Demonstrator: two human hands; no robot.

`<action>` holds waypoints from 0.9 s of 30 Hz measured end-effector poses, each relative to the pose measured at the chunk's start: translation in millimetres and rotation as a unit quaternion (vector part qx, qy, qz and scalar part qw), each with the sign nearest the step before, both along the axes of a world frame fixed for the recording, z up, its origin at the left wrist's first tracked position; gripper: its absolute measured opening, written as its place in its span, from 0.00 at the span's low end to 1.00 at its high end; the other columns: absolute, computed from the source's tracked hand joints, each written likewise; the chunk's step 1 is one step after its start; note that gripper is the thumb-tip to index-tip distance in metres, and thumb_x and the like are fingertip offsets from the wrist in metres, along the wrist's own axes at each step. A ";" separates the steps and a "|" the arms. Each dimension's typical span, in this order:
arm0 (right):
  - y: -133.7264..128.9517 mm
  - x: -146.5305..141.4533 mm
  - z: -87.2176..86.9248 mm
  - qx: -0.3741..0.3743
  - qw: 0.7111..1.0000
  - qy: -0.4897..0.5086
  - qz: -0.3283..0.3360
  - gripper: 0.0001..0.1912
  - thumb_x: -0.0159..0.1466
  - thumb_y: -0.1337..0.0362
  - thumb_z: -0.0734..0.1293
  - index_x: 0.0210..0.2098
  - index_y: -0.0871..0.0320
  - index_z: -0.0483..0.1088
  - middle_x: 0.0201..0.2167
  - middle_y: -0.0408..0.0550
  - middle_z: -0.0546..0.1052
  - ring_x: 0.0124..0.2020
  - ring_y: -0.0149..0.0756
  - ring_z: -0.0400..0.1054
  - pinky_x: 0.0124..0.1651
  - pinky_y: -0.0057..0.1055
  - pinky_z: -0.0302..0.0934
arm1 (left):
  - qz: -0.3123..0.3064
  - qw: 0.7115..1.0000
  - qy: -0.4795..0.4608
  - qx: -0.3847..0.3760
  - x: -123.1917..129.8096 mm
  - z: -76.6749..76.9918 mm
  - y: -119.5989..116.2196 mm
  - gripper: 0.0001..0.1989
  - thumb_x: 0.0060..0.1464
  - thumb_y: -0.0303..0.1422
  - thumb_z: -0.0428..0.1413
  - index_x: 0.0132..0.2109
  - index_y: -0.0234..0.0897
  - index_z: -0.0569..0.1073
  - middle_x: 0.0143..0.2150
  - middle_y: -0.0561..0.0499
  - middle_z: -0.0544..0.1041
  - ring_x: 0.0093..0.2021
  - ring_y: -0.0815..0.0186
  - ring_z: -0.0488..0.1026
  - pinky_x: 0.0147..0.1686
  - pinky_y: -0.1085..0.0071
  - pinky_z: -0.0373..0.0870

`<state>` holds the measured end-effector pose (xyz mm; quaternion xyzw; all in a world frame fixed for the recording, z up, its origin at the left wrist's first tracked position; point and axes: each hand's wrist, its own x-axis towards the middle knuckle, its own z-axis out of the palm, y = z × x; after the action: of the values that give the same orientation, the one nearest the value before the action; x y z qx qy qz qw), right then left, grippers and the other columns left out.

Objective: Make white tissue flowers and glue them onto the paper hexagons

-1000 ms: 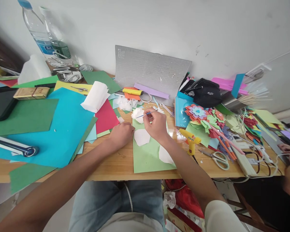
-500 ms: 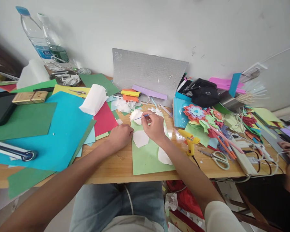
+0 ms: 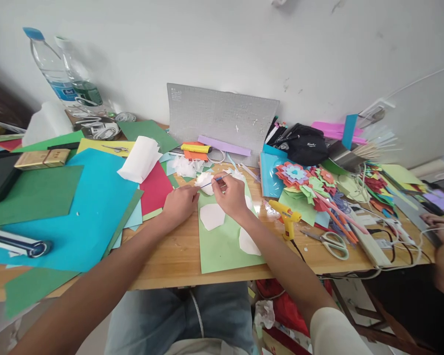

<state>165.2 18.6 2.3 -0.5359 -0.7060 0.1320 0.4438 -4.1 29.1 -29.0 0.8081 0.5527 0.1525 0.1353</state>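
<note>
On my feed, the right hand (image 3: pixel 230 194) pinches a blue stick (image 3: pixel 207 184) that, pressed hard, could tear the white paper (image 3: pixel 204 178) at the far end of the green sheet (image 3: pixel 224 251), while the left hand's (image 3: pixel 180 203) grip I can't tell.

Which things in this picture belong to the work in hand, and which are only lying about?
Apparently in the work:
thin blue stick, held in the right hand
ruffled white paper by the stick
flat white paper pieces
light green sheet beneath those pieces

Apparently only lying about:
yellow glue gun
scissors
bottles
black pouch
</note>
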 end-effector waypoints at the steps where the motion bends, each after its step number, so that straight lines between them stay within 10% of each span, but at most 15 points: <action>1: -0.1 1.1 -0.7 0.004 1.000 0.004 -0.004 0.08 0.64 0.61 0.61 0.34 0.57 0.69 0.27 0.44 0.75 0.24 0.29 0.69 0.29 0.25 0.66 | 0.002 1.000 0.002 -0.003 0.4 0.8 -0.2 0.19 0.62 0.34 0.45 0.52 0.43 0.77 0.43 0.46 0.80 0.40 0.58 0.76 0.31 0.68 0.66; 20: -3.9 3.1 -12.2 0.055 0.998 -0.018 -0.014 0.11 0.66 0.58 0.62 0.35 0.58 0.70 0.30 0.47 0.77 0.26 0.30 0.71 0.32 0.26 0.67 | 0.032 0.996 -0.088 -0.010 -3.7 5.3 1.1 0.16 0.61 0.35 0.47 0.47 0.39 0.78 0.42 0.46 0.81 0.40 0.58 0.76 0.34 0.68 0.67; 27: -22.9 7.5 10.6 0.076 0.995 0.012 -0.058 0.09 0.66 0.59 0.63 0.34 0.57 0.71 0.28 0.45 0.77 0.24 0.30 0.71 0.30 0.27 0.68 | 0.026 0.994 -0.099 -0.024 -1.8 2.8 -1.0 0.18 0.61 0.35 0.47 0.52 0.39 0.76 0.43 0.46 0.81 0.39 0.59 0.76 0.35 0.69 0.67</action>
<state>172.7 -4.3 12.9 -0.5390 -0.6762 0.0582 0.4989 -5.9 28.1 -26.2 0.7709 0.5608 0.2217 0.2051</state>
